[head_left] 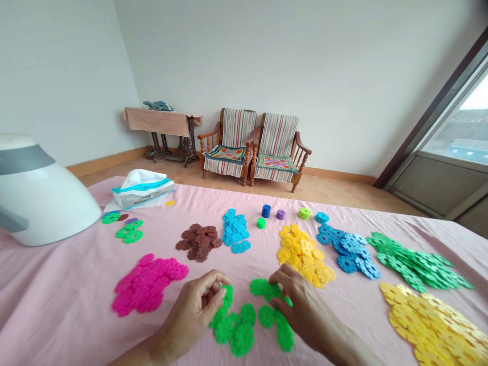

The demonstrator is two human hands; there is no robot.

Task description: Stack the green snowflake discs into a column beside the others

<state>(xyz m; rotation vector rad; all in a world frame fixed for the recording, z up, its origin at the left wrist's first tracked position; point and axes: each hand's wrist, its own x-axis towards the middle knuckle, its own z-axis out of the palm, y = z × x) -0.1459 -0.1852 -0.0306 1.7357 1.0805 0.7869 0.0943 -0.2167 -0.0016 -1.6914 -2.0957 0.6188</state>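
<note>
A small heap of bright green snowflake discs (244, 325) lies on the pink tablecloth (76, 284) right in front of me. My left hand (196, 310) is closed at the heap's left edge, its fingertips pinched on a green disc. At the heap's top right, my right hand (301, 302) rests with fingers curled over green discs, pinching one. A magenta pile (147, 282) sits to the left of my left hand. The yellow pile (303, 251) lies just beyond my right hand.
Further piles lie behind: brown (199, 241), light blue (235, 230), blue (348, 249), dark green (414, 262), yellow (434, 317). Small disc stacks (266, 210) stand in a row. A tissue pack (143, 192) and a white appliance (36, 195) are at left. Two wooden chairs (253, 147) stand by the wall.
</note>
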